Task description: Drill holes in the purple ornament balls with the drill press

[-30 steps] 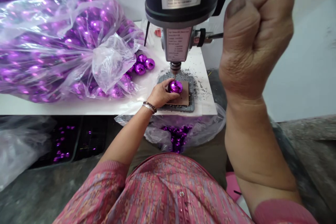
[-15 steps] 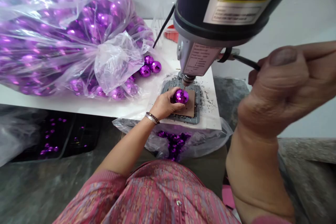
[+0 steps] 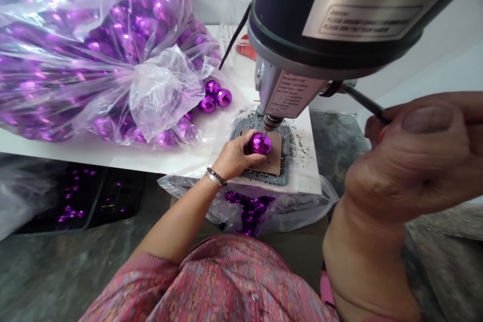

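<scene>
We find the left hand (image 3: 234, 157) pinching a shiny purple faceted ball (image 3: 260, 144) between thumb and fingers, over a flat brown board (image 3: 274, 157) on a grey base (image 3: 285, 173), near the front right corner of the white table (image 3: 307, 183). A thin drill bit (image 3: 265, 135) meets the ball's top; its depth we cannot tell. We note the right hand (image 3: 418, 161) closed around a slim dark lever (image 3: 364, 101). Dark crumbs (image 3: 298, 147) litter the table's right edge; a bulging clear plastic bag (image 3: 162, 93) nears its front edge.
</scene>
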Tool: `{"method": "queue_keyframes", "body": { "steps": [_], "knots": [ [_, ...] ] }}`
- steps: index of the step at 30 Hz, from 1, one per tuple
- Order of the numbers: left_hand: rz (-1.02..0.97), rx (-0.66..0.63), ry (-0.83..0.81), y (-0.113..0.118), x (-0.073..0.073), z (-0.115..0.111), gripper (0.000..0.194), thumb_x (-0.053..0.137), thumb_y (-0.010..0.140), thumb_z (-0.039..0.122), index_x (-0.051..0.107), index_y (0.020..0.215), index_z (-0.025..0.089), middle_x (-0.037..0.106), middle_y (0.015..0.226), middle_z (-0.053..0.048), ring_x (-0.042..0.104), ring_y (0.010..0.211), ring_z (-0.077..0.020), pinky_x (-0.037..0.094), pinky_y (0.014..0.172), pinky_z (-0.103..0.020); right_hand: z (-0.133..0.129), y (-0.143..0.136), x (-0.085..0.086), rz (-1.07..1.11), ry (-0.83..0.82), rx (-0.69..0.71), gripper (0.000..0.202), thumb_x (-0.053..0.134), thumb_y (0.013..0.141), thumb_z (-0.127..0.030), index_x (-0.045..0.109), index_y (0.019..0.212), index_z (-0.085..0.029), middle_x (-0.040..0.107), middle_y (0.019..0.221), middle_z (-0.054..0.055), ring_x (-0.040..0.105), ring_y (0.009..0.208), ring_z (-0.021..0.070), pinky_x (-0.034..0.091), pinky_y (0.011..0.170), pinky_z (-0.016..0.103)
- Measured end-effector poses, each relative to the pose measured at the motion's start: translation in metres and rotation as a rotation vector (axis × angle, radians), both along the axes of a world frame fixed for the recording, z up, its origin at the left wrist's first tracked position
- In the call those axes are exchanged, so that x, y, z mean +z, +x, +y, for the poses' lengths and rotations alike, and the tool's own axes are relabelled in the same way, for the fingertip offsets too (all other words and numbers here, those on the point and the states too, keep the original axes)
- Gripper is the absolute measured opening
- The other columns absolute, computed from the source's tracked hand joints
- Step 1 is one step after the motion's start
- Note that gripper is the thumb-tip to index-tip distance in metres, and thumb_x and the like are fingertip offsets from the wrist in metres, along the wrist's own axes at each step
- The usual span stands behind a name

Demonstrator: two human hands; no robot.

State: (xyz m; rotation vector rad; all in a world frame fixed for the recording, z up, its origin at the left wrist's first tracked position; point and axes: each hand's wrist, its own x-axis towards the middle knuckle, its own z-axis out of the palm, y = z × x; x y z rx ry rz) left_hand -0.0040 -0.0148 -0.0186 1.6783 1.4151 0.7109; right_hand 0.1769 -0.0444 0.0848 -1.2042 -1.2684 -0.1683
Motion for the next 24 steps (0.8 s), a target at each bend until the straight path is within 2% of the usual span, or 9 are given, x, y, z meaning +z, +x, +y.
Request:
{"method": "queue_keyframes", "body": {
  "steps": [4, 7, 10, 16, 21, 24],
  "knots": [
    [0.005, 0.005, 0.008, -0.001, -0.001, 0.0, 0.063, 0.08, 0.077, 0.029, 0.062, 0.136, 0.018, 0.076, 0.115, -0.006, 0.068, 0.107, -0.0239, 0.051, 0.097, -0.034, -0.002, 0.0, -0.005, -0.008, -0.011, -0.032, 0.054, 0.048, 0.091, -0.066, 0.059, 0.076, -0.016, 0.04, 0.071, 0.003, 0.054, 0.079, 0.0111, 0.045, 0.073, 0.034],
    [0.011, 0.003, 0.017, -0.001, -0.003, 0.0, 0.065, 0.08, 0.077, 0.028, 0.061, 0.138, 0.019, 0.075, 0.118, -0.007, 0.068, 0.11, -0.0247, 0.051, 0.099, -0.035, -0.001, 0.002, -0.01, -0.03, -0.015, -0.029, 0.05, 0.048, 0.092, -0.063, 0.059, 0.077, -0.016, 0.042, 0.071, 0.002, 0.049, 0.072, 0.0093, 0.044, 0.075, 0.037],
    [0.009, -0.001, 0.037, -0.001, -0.005, 0.001, 0.065, 0.08, 0.076, 0.027, 0.061, 0.138, 0.02, 0.075, 0.119, -0.006, 0.069, 0.11, -0.0243, 0.052, 0.099, -0.035, 0.004, 0.003, -0.015, -0.017, 0.057, -0.021, 0.045, 0.05, 0.09, -0.06, 0.057, 0.078, -0.017, 0.043, 0.075, 0.002, 0.044, 0.065, 0.0068, 0.04, 0.071, 0.036],
    [-0.002, -0.001, 0.074, -0.001, -0.008, 0.001, 0.064, 0.08, 0.076, 0.022, 0.062, 0.138, 0.021, 0.074, 0.126, -0.006, 0.068, 0.115, -0.0236, 0.051, 0.105, -0.035, 0.008, -0.001, -0.02, -0.031, 0.159, -0.01, 0.028, 0.053, 0.089, -0.038, 0.053, 0.073, -0.015, 0.039, 0.075, 0.001, 0.046, 0.071, 0.0048, 0.035, 0.066, 0.028],
    [-0.014, -0.007, 0.092, 0.001, -0.009, 0.001, 0.061, 0.079, 0.078, 0.021, 0.063, 0.136, 0.021, 0.073, 0.13, -0.005, 0.067, 0.119, -0.0222, 0.05, 0.107, -0.032, 0.009, -0.002, -0.023, -0.053, 0.194, 0.0, 0.019, 0.05, 0.088, -0.029, 0.053, 0.076, -0.014, 0.042, 0.073, -0.002, 0.045, 0.063, -0.0006, 0.036, 0.065, 0.022],
    [-0.018, -0.002, 0.093, 0.001, -0.009, 0.0, 0.062, 0.08, 0.078, 0.022, 0.063, 0.137, 0.021, 0.073, 0.129, -0.005, 0.067, 0.119, -0.0232, 0.05, 0.107, -0.033, 0.014, 0.0, -0.033, -0.025, 0.245, 0.029, 0.015, 0.05, 0.086, -0.027, 0.053, 0.077, -0.015, 0.043, 0.073, -0.002, 0.047, 0.062, 0.0001, 0.036, 0.06, 0.021]
  ]
}}
